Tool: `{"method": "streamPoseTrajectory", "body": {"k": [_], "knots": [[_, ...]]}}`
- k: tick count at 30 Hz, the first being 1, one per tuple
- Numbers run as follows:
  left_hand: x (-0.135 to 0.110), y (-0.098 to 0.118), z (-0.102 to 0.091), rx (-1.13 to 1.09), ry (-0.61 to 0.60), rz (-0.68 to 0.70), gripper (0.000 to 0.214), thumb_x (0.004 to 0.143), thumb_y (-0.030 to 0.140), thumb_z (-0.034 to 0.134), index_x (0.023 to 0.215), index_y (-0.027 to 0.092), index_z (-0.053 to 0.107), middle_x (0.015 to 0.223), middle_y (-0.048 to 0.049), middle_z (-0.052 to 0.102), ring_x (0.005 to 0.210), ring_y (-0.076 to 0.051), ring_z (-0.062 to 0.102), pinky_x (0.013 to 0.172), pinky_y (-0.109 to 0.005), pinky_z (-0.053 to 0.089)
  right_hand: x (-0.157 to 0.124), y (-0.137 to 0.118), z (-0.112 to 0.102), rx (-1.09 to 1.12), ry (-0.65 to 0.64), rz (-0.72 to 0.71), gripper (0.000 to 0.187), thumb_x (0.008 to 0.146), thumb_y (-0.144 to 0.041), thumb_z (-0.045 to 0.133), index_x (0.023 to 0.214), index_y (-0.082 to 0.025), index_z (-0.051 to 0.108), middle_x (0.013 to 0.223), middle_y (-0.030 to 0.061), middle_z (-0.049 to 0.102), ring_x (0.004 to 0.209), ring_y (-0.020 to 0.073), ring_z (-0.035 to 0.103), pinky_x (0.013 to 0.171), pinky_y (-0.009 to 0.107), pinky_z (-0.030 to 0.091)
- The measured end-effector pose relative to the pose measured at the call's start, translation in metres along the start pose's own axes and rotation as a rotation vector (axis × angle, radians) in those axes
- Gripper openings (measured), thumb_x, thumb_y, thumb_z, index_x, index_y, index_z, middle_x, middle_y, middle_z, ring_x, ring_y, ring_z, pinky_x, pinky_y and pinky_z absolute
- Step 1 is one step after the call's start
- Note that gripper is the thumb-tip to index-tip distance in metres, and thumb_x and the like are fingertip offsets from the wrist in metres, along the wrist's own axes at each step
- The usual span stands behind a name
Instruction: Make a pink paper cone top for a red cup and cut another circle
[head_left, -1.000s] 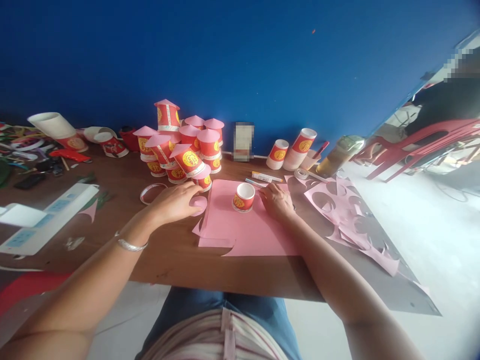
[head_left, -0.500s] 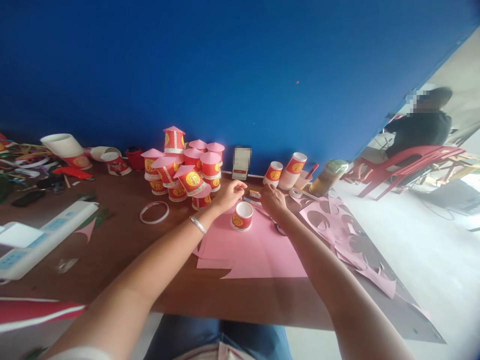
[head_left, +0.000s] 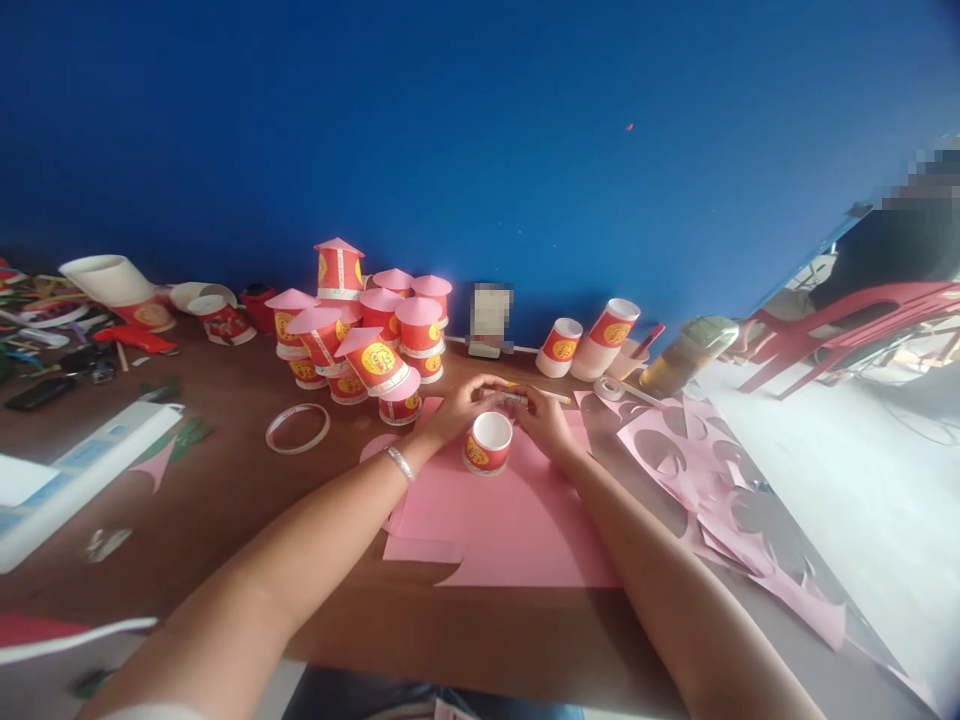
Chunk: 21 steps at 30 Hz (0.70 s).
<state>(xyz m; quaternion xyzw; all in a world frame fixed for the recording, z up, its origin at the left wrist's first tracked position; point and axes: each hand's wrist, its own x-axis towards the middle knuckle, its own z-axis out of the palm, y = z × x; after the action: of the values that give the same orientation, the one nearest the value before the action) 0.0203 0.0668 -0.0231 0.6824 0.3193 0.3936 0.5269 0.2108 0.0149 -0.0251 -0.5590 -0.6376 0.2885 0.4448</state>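
Note:
A short red paper cup [head_left: 487, 443] stands mouth up on a pink paper sheet [head_left: 510, 520] on the brown table. Just behind the cup, my left hand [head_left: 463, 402] and my right hand [head_left: 546, 417] meet on a white marker pen [head_left: 517, 397], each with fingers closed on one end of it. A silver bracelet sits on my left wrist. A pink paper circle [head_left: 377, 446] lies on the table left of the sheet.
A pile of red cups with pink cone lids [head_left: 367, 325] stands behind left. A tape ring [head_left: 297, 428], a white power strip [head_left: 75, 475], cut pink scraps [head_left: 720, 490], more cups [head_left: 600, 335], a tape roll [head_left: 606, 388] and a bottle [head_left: 684, 352] lie around. Another person sits on a red chair [head_left: 862, 310] at far right.
My left hand left the pink circle at the sheet's left edge and reached across behind the cup. Both hands have come together on the marker pen.

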Motion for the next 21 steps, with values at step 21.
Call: {"method": "streamPoseTrajectory", "body": {"k": [21], "knots": [[-0.009,0.004,-0.011,0.339,-0.059,0.031,0.017,0.088,0.027,0.07,0.099,0.02,0.081,0.098,-0.0049,0.075,0.091,-0.02,0.069,0.085,-0.031,0.055,-0.005,-0.004,-0.017,0.497,0.143,0.081,0.048,0.089,-0.07,0.068,0.086,-0.022,0.067,0.065,-0.0055,0.046,0.055,0.0115,0.041,0.054,0.027,0.046]]}}
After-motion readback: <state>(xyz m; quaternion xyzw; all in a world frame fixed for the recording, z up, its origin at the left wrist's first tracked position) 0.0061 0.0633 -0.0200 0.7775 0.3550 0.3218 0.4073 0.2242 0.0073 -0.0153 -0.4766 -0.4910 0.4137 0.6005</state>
